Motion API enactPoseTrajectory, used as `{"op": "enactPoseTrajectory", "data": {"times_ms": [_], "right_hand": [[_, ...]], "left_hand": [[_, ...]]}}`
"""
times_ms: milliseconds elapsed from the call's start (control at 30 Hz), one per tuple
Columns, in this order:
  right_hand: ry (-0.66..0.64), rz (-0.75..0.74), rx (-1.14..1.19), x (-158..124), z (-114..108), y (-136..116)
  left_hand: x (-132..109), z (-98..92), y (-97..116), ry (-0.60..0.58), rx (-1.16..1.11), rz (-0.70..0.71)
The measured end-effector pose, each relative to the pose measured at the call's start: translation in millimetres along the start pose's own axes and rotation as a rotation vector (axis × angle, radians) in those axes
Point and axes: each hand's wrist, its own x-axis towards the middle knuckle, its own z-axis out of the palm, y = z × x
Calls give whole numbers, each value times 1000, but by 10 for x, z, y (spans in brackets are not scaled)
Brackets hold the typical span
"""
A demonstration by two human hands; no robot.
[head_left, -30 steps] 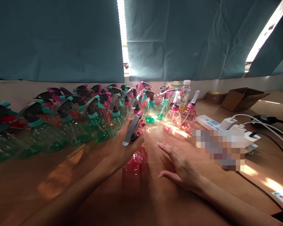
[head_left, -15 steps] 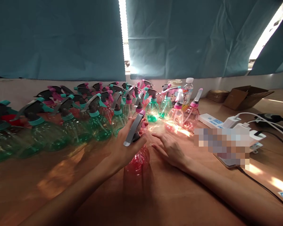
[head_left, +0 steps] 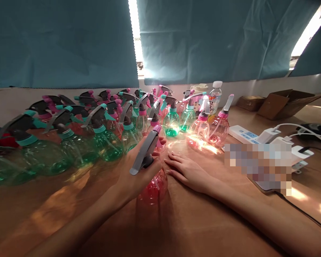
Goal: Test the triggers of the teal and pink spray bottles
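Note:
My left hand (head_left: 135,171) is wrapped round the neck of a pink spray bottle (head_left: 152,187) that stands on the brown table (head_left: 69,207). Its grey trigger lever (head_left: 143,151) sticks out over my knuckles. Just right of the bottle, my right hand (head_left: 188,170) lies flat on the table with fingers stretched out, fingertips close to the bottle's side, holding nothing.
Several green and pink spray bottles (head_left: 101,137) crowd the table's far left and middle. Two pink ones (head_left: 211,128) and a clear water bottle (head_left: 215,96) stand at the back. A white power strip (head_left: 246,134) with cables, a blurred patch and a cardboard box (head_left: 283,101) lie right.
My right hand has slid forward and left across the table, from spread near me to flat beside the bottle. The left hand keeps its hold on the bottle.

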Motion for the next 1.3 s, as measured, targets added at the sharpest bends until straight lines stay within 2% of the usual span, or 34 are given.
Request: {"op": "enactPoseTrajectory", "data": {"times_ms": [367,667,967,1133,1300], "right_hand": [[-44,33,-9,-88,-11,-88],[-150,31,49,-95,-105,-35],[-243,87,91,-201,-191,-32],[-289,92,99,-203,-263,2],[-274,96,79,-176,-279,23]], "left_hand": [[-3,-44,82,25,-5,22],[-38,-70,102,58,-33,-97],[-31,-80,-47,-20,-81,15],[-3,-64,-22,9,-13,49],[-8,-50,5,14,47,90]]}}
